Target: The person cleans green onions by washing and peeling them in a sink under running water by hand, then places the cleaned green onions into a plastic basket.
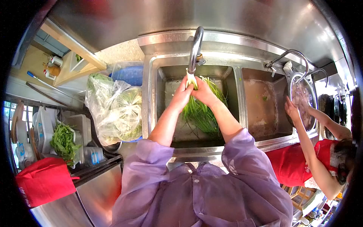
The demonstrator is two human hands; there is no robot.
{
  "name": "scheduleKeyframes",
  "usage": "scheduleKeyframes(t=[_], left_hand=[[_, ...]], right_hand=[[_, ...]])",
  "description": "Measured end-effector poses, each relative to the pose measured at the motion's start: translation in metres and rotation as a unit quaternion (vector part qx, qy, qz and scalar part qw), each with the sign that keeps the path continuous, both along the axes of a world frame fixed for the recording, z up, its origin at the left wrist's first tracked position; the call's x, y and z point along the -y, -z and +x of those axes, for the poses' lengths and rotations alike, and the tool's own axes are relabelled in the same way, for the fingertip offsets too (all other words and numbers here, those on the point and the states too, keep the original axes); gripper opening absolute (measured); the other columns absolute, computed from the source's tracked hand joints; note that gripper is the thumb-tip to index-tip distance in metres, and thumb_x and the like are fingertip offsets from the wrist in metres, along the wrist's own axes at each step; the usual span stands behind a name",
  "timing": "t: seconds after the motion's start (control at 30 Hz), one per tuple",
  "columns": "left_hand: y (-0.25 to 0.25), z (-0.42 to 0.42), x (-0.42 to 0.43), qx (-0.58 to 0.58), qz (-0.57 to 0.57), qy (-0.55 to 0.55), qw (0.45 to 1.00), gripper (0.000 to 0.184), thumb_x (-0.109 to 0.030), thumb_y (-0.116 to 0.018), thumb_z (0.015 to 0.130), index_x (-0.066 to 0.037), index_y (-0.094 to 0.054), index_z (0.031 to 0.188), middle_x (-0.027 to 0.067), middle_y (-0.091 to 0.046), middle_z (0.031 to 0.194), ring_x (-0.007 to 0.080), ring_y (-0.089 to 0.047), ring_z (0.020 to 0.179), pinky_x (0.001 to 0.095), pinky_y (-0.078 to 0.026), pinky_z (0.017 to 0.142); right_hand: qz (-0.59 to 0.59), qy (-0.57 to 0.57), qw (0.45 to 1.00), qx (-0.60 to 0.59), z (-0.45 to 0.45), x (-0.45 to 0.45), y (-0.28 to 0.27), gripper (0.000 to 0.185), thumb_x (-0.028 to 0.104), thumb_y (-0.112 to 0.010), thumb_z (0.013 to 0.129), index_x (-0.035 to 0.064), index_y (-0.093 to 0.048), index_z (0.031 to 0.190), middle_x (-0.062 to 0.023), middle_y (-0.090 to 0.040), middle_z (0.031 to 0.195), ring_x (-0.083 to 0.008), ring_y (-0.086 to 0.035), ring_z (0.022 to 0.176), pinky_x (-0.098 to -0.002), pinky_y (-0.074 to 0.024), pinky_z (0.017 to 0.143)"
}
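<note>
Under the curved metal faucet [197, 49], my left hand [183, 94] and my right hand [203, 92] are both closed around a pale green-white vegetable stalk [191, 79]. The stalk's upper end is just below the spout. Beneath my hands and forearms, a bundle of long green leafy stems [204, 115] lies in the steel sink basin [170, 142]. My hands are close together, and the lower part of what they hold is hard to tell from the greens behind.
Clear plastic bags of vegetables [113, 109] sit left of the sink, beside a blue container [127, 75]. Farther left are leafy greens [65, 143] and a red cloth [46, 182]. At right, a co-worker in a red apron [291, 160] handles a large round pan [302, 94] near another basin [261, 102].
</note>
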State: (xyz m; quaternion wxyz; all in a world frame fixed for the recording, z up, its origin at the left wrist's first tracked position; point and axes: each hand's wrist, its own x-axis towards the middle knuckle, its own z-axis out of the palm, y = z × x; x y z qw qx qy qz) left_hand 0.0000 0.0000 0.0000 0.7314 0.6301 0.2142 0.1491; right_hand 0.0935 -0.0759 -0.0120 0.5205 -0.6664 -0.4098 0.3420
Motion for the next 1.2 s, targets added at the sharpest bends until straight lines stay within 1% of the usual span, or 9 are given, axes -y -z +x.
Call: scheduleKeyframes(t=[0.2, 0.5, 0.57, 0.73, 0.9, 0.97, 1.0, 1.13, 1.2], left_hand=[[-0.010, 0.006, 0.005, -0.017, -0.117, -0.138, 0.983, 0.026, -0.018, -0.043, 0.087, -0.006, -0.043, 0.110, 0.0027, -0.054, 0.090, 0.0097, -0.048, 0.069, 0.0240, -0.040, 0.059], [-0.001, -0.002, 0.003, 0.029, -0.051, -0.173, 0.983, 0.021, -0.023, -0.057, 0.081, -0.007, -0.053, 0.092, -0.0039, -0.048, 0.063, 0.0031, -0.039, 0.049, 0.0195, -0.029, 0.042], [0.002, 0.002, 0.005, 0.019, -0.047, -0.218, 0.975, 0.018, -0.020, -0.059, 0.079, -0.006, -0.054, 0.089, -0.0042, -0.047, 0.061, 0.0033, -0.038, 0.047, 0.0198, -0.029, 0.042], [0.016, -0.006, -0.006, 0.010, -0.068, -0.186, 0.980, 0.013, -0.019, -0.060, 0.078, -0.007, -0.056, 0.084, -0.0054, -0.046, 0.059, 0.0033, -0.038, 0.047, 0.0190, -0.028, 0.042], [0.004, -0.004, 0.005, 0.021, -0.066, -0.205, 0.976, 0.013, -0.019, -0.060, 0.079, -0.008, -0.058, 0.086, -0.0064, -0.046, 0.058, 0.0022, -0.036, 0.047, 0.0183, -0.026, 0.043], [0.005, -0.004, 0.007, 0.003, -0.010, -0.202, 0.979, 0.017, -0.019, -0.059, 0.079, -0.007, -0.057, 0.089, -0.0033, -0.052, 0.066, 0.0037, -0.043, 0.054, 0.0191, -0.033, 0.048], [0.010, -0.001, 0.003, 0.037, 0.131, -0.216, 0.967, 0.021, -0.022, -0.059, 0.080, -0.005, -0.056, 0.093, 0.0012, -0.057, 0.077, 0.0075, -0.050, 0.068, 0.0218, -0.040, 0.060], [0.021, -0.003, 0.000, -0.021, 0.165, -0.224, 0.960, 0.020, -0.021, -0.054, 0.083, -0.004, -0.055, 0.094, 0.0041, -0.058, 0.085, 0.0109, -0.052, 0.079, 0.0248, -0.041, 0.071], [0.023, -0.007, -0.002, -0.013, 0.110, -0.142, 0.984, 0.018, -0.018, -0.048, 0.086, -0.003, -0.054, 0.095, 0.0042, -0.059, 0.083, 0.0116, -0.053, 0.078, 0.0257, -0.040, 0.073]], right_hand=[[0.035, 0.013, 0.984, -0.174, -0.004, 0.007, -0.002, 0.024, 0.011, -0.053, 0.082, 0.0033, -0.050, 0.104, 0.0000, -0.053, 0.079, -0.0062, -0.045, 0.057, -0.0195, -0.0375, 0.048], [-0.029, 0.076, 0.962, -0.261, -0.003, 0.014, -0.003, 0.024, 0.022, -0.046, 0.087, 0.0045, -0.053, 0.102, -0.0013, -0.055, 0.085, -0.0057, -0.046, 0.066, -0.0212, -0.0385, 0.054], [0.103, 0.077, 0.992, -0.017, -0.012, 0.006, 0.005, 0.025, 0.020, -0.047, 0.086, 0.0028, -0.053, 0.104, -0.0018, -0.056, 0.085, -0.0074, -0.050, 0.072, -0.0207, -0.0407, 0.059], [0.043, 0.088, 0.981, -0.169, -0.014, 0.012, 0.004, 0.026, 0.013, -0.049, 0.084, -0.0016, -0.051, 0.106, -0.0074, -0.058, 0.083, -0.0161, -0.054, 0.072, -0.0264, -0.0432, 0.066], [0.072, 0.099, 0.991, 0.055, -0.015, 0.012, 0.010, 0.024, 0.009, -0.051, 0.080, 0.0031, -0.054, 0.102, -0.0139, -0.060, 0.082, -0.0217, -0.058, 0.072, -0.0312, -0.0446, 0.064], [0.071, 0.111, 0.983, 0.125, -0.017, 0.010, 0.007, 0.023, 0.011, -0.051, 0.079, 0.0053, -0.055, 0.101, -0.0162, -0.060, 0.081, -0.0260, -0.058, 0.072, -0.0340, -0.0452, 0.063], [0.069, 0.122, 0.971, 0.195, -0.018, 0.010, 0.002, 0.022, 0.012, -0.050, 0.079, 0.0075, -0.056, 0.100, -0.0185, -0.059, 0.080, -0.0302, -0.058, 0.071, -0.0368, -0.0457, 0.062], [-0.092, 0.035, 0.956, 0.277, -0.003, 0.017, -0.015, 0.022, 0.021, -0.043, 0.082, 0.0099, -0.058, 0.095, -0.0190, -0.058, 0.077, -0.0358, -0.056, 0.071, -0.0431, -0.0451, 0.061], [-0.014, 0.124, 0.950, 0.285, 0.011, 0.007, -0.025, 0.022, 0.022, -0.040, 0.083, 0.0068, -0.056, 0.088, -0.0185, -0.058, 0.077, -0.0341, -0.057, 0.064, -0.0421, -0.0458, 0.058]])
